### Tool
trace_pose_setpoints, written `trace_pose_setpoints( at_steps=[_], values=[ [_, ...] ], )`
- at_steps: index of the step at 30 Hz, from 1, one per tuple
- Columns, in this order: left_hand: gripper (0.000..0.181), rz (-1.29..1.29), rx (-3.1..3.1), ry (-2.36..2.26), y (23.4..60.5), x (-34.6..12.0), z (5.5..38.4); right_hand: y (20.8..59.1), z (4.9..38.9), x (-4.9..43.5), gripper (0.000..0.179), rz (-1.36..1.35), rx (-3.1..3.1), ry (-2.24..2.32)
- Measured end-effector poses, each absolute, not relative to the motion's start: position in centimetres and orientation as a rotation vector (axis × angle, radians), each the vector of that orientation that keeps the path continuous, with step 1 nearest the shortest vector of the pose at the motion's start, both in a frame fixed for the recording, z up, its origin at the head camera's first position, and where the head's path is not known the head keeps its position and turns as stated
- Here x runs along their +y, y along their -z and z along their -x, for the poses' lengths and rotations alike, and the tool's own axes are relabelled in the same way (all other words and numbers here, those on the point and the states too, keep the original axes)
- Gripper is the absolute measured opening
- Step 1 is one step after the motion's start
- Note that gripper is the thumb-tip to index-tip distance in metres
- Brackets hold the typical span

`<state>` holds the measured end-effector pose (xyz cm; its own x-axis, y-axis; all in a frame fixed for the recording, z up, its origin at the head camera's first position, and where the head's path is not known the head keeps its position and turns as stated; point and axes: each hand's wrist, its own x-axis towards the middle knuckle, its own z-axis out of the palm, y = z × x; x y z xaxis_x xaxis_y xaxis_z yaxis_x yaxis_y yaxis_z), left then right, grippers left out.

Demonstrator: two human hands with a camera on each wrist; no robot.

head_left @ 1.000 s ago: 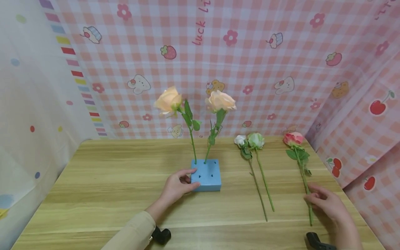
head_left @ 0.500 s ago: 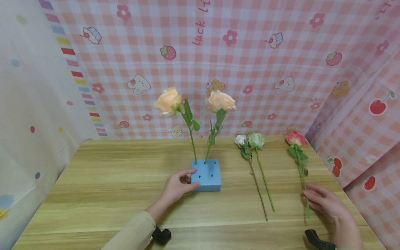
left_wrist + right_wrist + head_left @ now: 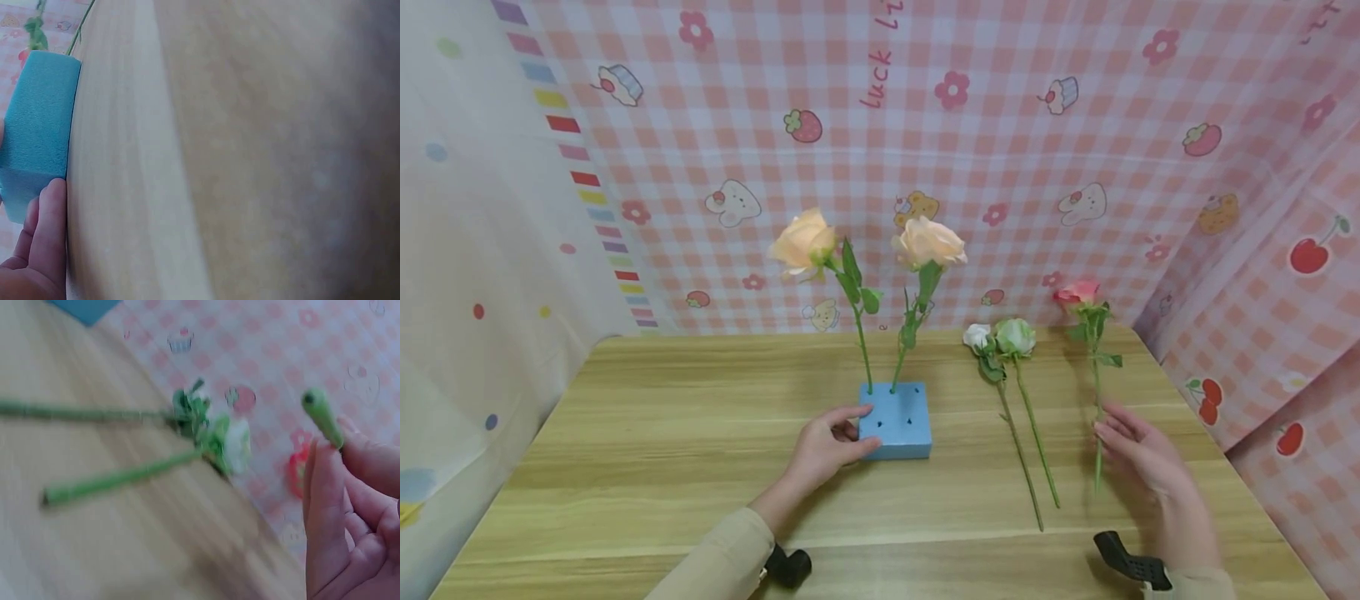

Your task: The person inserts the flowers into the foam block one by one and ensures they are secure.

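Pink flower (image 3: 1078, 292) has risen and swung leftward, now held up right of the green flower (image 3: 1016, 338), its stem pinched in your right hand (image 3: 1138, 450). Keep that pinch firm, with your left hand (image 3: 823, 442) gripping the blue block's (image 3: 897, 408) left side to steady it.

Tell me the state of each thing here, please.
Blue block, on table, holding two roses
Left hand, gripping block
Left peach rose, standing in block
Right peach rose, standing in block
White rose, lying flat
Green rose, lying flat
Pink rose, held above table
Right hand, pinching pink rose
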<state>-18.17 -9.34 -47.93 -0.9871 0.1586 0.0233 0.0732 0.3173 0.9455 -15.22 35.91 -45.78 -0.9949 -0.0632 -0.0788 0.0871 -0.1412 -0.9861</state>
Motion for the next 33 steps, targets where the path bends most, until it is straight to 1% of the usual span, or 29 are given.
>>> trace_pose_setpoints(
  at_steps=[6, 10, 18, 24, 27, 33],
  values=[
    [0.049, -0.221, 2.493, -1.776, 47.9, -9.4, 18.2, 44.8, 16.5, 33.2, 0.038, 0.158, 1.89, 2.435],
    [0.049, -0.221, 2.496, -1.774, 47.9, -9.4, 18.2, 44.3, 17.4, 30.9, 0.041, 0.24, 1.958, 2.449],
    [0.049, -0.235, 2.494, -1.769, 47.9, -9.4, 18.1, 43.2, 18.9, 26.1, 0.046, 0.315, 2.183, 2.369],
    [0.049, -0.257, 2.483, -1.782, 48.2, -9.4, 18.2, 43.1, 19.9, 23.1, 0.044, 0.376, 2.302, 2.287],
    [0.049, -0.262, 2.486, -1.785, 48.2, -9.4, 18.2, 43.0, 20.5, 21.7, 0.043, 0.381, 2.362, 2.235],
    [0.049, -0.255, 2.49, -1.795, 48.2, -9.5, 18.2, 42.6, 21.8, 19.4, 0.048, 0.368, 2.461, 2.144]
  ],
)
